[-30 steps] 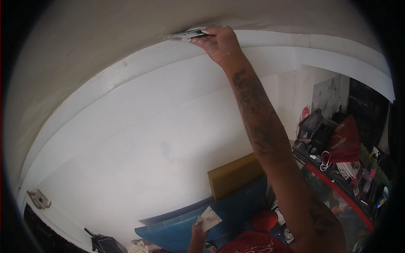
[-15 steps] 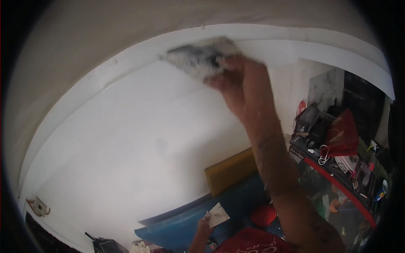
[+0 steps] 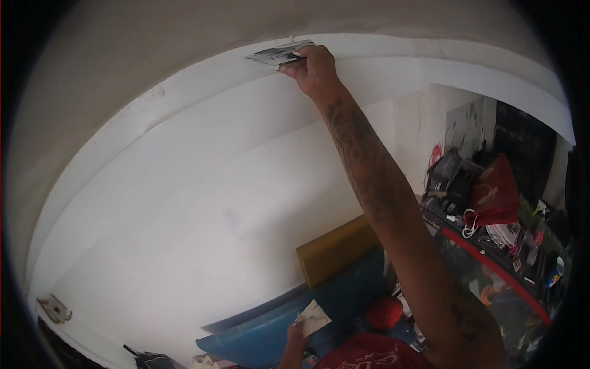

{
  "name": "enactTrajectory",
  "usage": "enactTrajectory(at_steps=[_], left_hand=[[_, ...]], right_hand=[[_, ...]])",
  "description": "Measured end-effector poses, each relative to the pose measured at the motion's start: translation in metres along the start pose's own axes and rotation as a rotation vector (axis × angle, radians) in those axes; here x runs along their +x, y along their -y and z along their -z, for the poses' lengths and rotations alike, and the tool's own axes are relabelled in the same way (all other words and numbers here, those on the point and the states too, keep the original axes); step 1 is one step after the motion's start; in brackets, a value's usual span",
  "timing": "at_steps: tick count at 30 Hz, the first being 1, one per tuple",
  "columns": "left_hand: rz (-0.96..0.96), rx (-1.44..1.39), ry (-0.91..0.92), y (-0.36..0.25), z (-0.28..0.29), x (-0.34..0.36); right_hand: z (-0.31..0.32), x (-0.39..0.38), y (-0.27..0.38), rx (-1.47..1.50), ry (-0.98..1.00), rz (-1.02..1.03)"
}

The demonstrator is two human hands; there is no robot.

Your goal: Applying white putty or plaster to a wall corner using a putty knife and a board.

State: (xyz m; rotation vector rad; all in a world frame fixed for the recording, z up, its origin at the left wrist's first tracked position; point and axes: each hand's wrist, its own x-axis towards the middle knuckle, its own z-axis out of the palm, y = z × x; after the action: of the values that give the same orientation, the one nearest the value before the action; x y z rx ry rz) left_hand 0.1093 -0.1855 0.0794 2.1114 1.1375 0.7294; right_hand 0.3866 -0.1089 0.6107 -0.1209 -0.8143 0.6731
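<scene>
High overhead, my right hand (image 3: pixel 312 69) grips a flat putty scraper (image 3: pixel 273 55), a thin plate with whitish smears and dark patches. The scraper lies against the white band (image 3: pixel 203 72) where wall and ceiling meet; whether its whole edge touches cannot be made out. Low in the middle, my left hand (image 3: pixel 297 336) pinches a small flat cream-coloured plate (image 3: pixel 315 317), tilted upward. Its fingers are partly hidden behind that plate.
A blue panel (image 3: pixel 258 335) and a yellow-brown board (image 3: pixel 337 249) lean along the white wall (image 3: pixel 184 215). On the right, a cluttered glass-topped counter with a red edge (image 3: pixel 491 270) carries a red bag (image 3: pixel 495 194). A red round container (image 3: pixel 385 313) stands below.
My right hand has moved up and farther away, bringing the scraper from in front of the wall to the band below the ceiling. My left hand has shifted only slightly.
</scene>
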Motion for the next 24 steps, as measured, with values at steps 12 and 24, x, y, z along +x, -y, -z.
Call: enactTrajectory(at_steps=[12, 24], left_hand=[[-0.008, 0.179, 0.103, 0.015, 0.006, 0.001], [0.08, 0.103, 0.14, 0.014, 0.002, -0.005]], right_hand=[[0.01, 0.017, -0.013, -0.079, 0.152, 0.109], [0.023, 0.041, -0.024, -0.486, 0.339, 0.36]])
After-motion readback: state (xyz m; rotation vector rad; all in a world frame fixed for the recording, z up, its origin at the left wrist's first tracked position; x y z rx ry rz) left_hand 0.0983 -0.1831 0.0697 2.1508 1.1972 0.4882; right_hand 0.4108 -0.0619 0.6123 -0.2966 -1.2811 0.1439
